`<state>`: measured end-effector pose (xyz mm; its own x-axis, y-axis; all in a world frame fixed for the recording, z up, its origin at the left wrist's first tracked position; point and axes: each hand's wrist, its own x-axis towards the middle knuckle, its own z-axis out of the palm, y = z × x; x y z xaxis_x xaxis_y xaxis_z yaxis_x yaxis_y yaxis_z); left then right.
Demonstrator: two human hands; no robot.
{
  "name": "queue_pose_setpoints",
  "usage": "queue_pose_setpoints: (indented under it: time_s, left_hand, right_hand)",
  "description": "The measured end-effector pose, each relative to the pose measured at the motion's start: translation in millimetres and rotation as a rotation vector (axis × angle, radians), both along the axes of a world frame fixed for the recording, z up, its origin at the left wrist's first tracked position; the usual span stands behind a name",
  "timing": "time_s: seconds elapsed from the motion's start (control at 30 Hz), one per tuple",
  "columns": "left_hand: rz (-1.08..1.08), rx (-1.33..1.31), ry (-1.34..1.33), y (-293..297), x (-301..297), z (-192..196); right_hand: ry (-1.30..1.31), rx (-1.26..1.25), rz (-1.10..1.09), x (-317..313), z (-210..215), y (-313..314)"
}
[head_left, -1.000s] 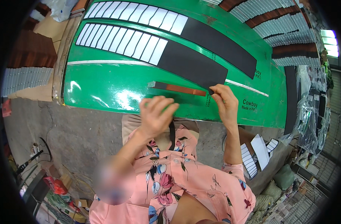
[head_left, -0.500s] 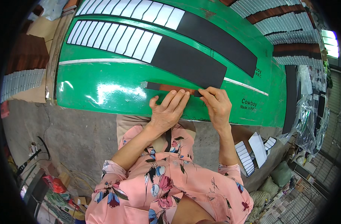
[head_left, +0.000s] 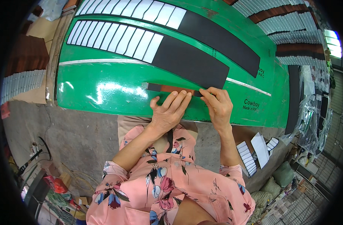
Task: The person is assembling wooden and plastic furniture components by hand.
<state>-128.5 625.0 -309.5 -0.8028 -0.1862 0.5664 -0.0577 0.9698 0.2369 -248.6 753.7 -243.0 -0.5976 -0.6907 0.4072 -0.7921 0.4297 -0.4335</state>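
Near the front edge of the green bench (head_left: pixel 104 78) lay a brown-and-black strip (head_left: pixel 169 88). The left hand (head_left: pixel 167 111), thumb spread, rested its fingertips against it; the right hand (head_left: pixel 219 104) pinched the black piece (head_left: pixel 197 93) at its right end.

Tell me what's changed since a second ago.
The left hand came forward onto the strip. The right hand moved left from the near sheet's corner to the strip's right end, where a black piece now shows. Near sheet and far sheet look unmoved on the table.
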Motion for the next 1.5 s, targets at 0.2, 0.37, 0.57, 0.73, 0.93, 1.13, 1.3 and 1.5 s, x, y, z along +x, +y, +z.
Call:
queue_pose_setpoints:
  time_s: [0.2, 0.37, 0.57, 0.73, 0.93, 1.13, 1.3, 1.5]
  left_hand:
    - [0.002, -0.001, 0.002, 1, 0, -1]
    - [0.007, -0.013, 0.017, 0, -1, -2]
    - [0.004, -0.007, 0.01, 0, -1, -1]
    - [0.005, -0.009, 0.011, 0, 0, 0]
    - [0.003, 0.001, 0.014, 1, -1, 0]
    - [-0.002, -0.001, 0.017, 0, -4, 2]
    - [-0.008, -0.004, -0.01, -1, -3, 1]
    - [-0.016, -0.006, 0.013, 0, -3, 0]
  right_hand:
    - [-0.007, -0.007, 0.005, 0, -1, -1]
    - [0.002, -0.001, 0.002, 0, 0, -2]
    - [0.006, -0.003, 0.005, 0, 0, -2]
    - [0.013, 0.001, -0.002, 2, -1, -2]
    - [-0.013, -0.031, -0.011, 4, -6, -1]
    - [-0.508, -0.212, -0.275, -3, -14, 20]
    - [-0.401, -0.177, -0.187, 5, -16, 27]
    - [-0.082, -0.159, -0.089, 14, -18, 11]
